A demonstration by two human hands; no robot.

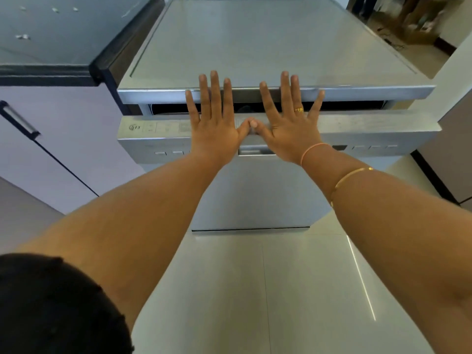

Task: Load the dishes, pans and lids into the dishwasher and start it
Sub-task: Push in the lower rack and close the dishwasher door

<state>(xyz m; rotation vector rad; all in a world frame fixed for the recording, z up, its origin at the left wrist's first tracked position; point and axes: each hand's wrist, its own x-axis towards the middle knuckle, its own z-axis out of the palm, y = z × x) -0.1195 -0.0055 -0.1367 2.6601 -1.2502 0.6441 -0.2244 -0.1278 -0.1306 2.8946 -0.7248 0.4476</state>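
On my feed: right hand [291,134] wears a gold ring [298,110] on one finger. Thin pink-orange thread band [313,150] at that wrist. Slim gold bangle [350,178] further up the forearm. Black garment [51,307], crinkled edge, lower left.

Dishwasher [268,42] door [250,195] ajar, with dark gap [352,106] along top edge. Left hand [214,129] and right hand [288,131] flat against upper door edge at centre, fingers straight and spread, thumbs touching. Ring [298,110] on right hand; pink band [313,149] at right wrist. Button row [168,152] on door front. Lilac cabinet [63,154] at left, dark bench [46,34] far left. Pale tiled floor [281,290] near.
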